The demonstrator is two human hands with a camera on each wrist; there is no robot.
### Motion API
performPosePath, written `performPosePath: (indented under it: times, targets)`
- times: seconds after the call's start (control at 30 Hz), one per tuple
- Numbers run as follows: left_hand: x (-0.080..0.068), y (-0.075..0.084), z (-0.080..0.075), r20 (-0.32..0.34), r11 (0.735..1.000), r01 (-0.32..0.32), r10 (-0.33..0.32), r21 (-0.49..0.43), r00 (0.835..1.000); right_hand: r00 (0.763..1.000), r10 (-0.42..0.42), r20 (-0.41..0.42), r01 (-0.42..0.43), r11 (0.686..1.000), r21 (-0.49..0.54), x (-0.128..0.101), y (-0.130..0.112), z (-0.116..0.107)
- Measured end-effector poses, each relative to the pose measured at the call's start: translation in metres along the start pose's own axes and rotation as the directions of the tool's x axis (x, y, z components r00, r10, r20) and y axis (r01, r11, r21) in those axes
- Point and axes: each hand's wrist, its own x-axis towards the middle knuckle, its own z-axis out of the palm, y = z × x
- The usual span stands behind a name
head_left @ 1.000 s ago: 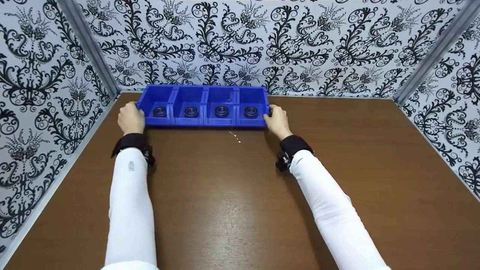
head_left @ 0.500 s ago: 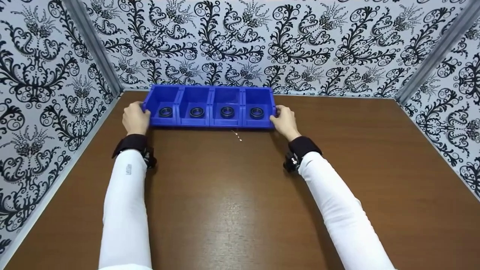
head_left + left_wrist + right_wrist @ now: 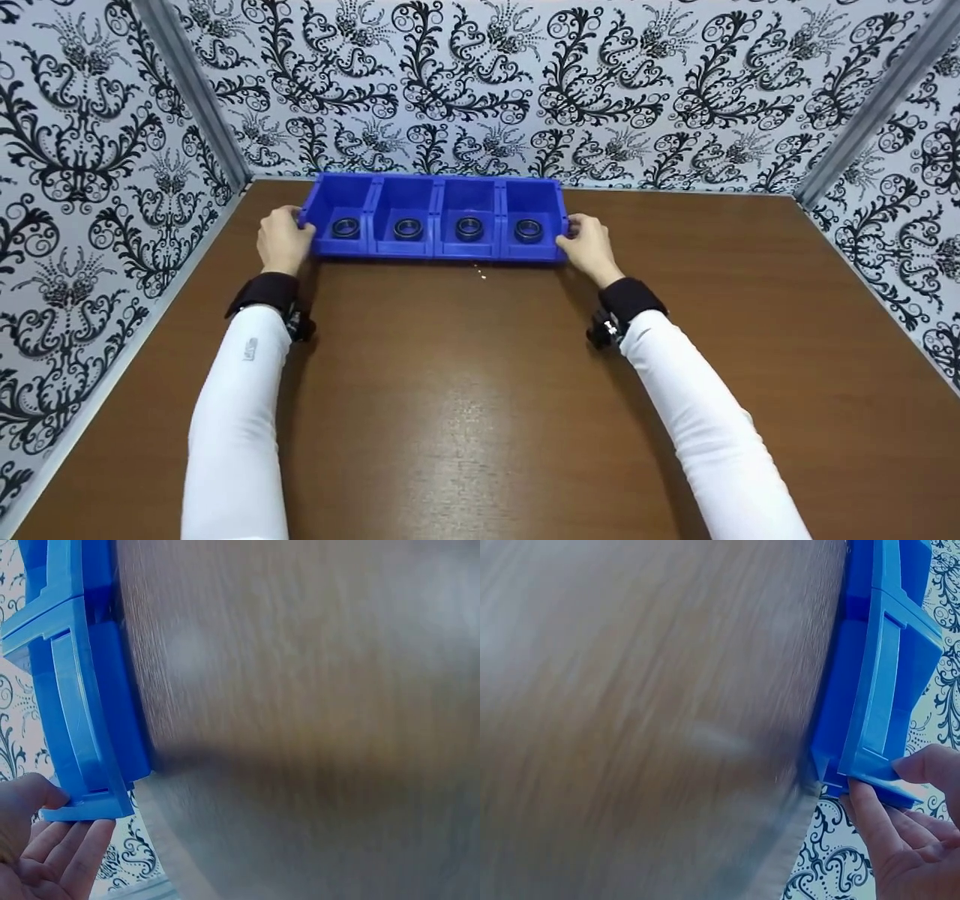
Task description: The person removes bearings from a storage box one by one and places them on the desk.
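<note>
A row of blue bins (image 3: 433,253) joined side by side stands on the brown table near the back wall. Each compartment holds one black ring, such as the leftmost ring (image 3: 346,226) and the rightmost ring (image 3: 528,229). My left hand (image 3: 283,240) grips the left end of the row, and my right hand (image 3: 589,244) grips the right end. In the left wrist view the thumb of the left hand (image 3: 37,855) lies on the corner of the blue bins (image 3: 82,690), with fingers below. In the right wrist view the right hand (image 3: 907,832) pinches the blue bins (image 3: 877,690) likewise.
Patterned black-and-white walls (image 3: 480,90) close in the table at the back and on both sides. A few small white specks (image 3: 480,274) lie on the wood just in front of the bins. The brown tabletop (image 3: 465,420) stretches toward me.
The blue bins have slid to the right along the back of the table, and both hands went with them, still holding the ends.
</note>
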Motion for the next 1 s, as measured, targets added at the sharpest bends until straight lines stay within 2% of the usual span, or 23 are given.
performPosePath:
  times: [0.23,0.67,1.0]
  targets:
    - [-0.009,0.005,0.003,0.003,0.999,-0.041,0.041,-0.010,0.999,1.000,0.013,0.008,-0.012,1.000,-0.019,-0.006,0.007,-0.012]
    - [-0.031,0.019,0.009,0.030,0.999,-0.033,0.035,-0.041,0.999,0.999,0.026,0.039,-0.026,1.000,0.001,-0.022,0.021,-0.035]
    - [-0.046,0.026,0.012,0.045,0.995,-0.063,0.067,-0.080,0.997,0.998,0.028,0.049,-0.028,1.000,-0.005,-0.035,0.030,-0.051]
